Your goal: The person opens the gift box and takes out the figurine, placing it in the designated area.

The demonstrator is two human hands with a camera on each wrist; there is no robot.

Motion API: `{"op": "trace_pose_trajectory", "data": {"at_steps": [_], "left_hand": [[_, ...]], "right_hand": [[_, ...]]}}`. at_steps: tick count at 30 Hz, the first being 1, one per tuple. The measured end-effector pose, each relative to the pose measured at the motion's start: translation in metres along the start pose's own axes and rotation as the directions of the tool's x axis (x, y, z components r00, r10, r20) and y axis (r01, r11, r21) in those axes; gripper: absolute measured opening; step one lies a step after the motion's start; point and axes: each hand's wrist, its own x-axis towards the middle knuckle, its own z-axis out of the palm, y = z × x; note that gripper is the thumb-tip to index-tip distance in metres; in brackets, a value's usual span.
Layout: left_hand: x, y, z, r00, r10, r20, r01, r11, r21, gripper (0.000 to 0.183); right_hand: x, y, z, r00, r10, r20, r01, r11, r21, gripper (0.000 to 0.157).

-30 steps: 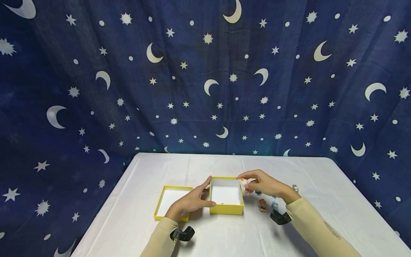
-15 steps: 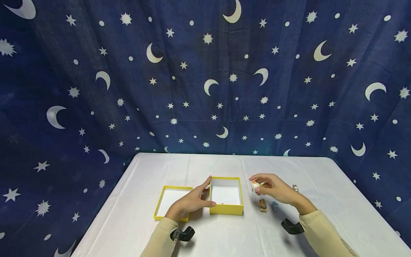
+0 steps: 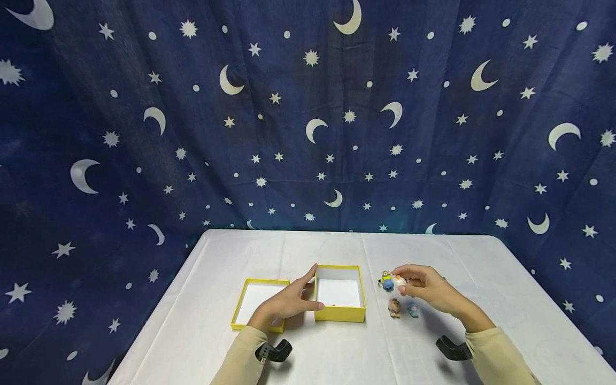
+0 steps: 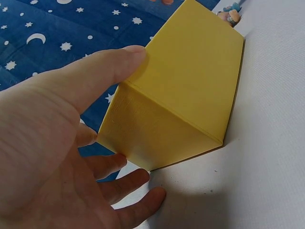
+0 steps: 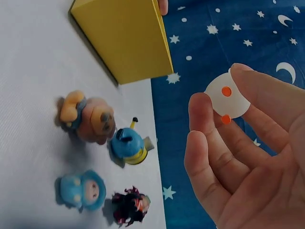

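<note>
My left hand [image 3: 287,301] holds the open yellow box [image 3: 339,314] at its left side. In the left wrist view the thumb lies on the box's top edge, with the other fingers along the side wall. My right hand [image 3: 425,286] pinches a small white rounded toy figure [image 5: 223,102] with orange spots between thumb and fingers. Close by on the table stand a yellow-and-blue minion figure [image 3: 386,282], a brown bear figure [image 3: 394,307] and a light blue hooded figure [image 3: 413,309]. A dark spiky figure [image 5: 131,206] shows in the right wrist view.
The box's shallow yellow-edged lid [image 3: 257,298] lies left of it, partly behind the left hand. White cloth covers the table [image 3: 332,358]. A dark blue curtain [image 3: 289,139] with moons and stars hangs behind and to the sides.
My right hand has moved right, away from the box, carrying the white figure. The minion figure has come into view beside it. My left hand and the box stay put.
</note>
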Motion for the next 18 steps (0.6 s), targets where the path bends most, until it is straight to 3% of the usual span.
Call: {"op": "trace_pose_trajectory", "data": {"at_steps": [11, 18], "left_hand": [[0.002, -0.003, -0.001, 1.0, 0.027, 0.008, -0.027, 1.0, 0.003, 0.101], [0.003, -0.003, -0.001, 1.0, 0.023, 0.008, -0.023, 1.0, -0.009, 0.102]], "right_hand": [[-0.016, 0.001, -0.004, 0.996, 0.063, -0.064, -0.062, 0.998, 0.017, 0.042], [-0.028, 0.01, -0.011, 0.993, 0.048, -0.105, -0.044, 0.998, 0.034, 0.04]]}}
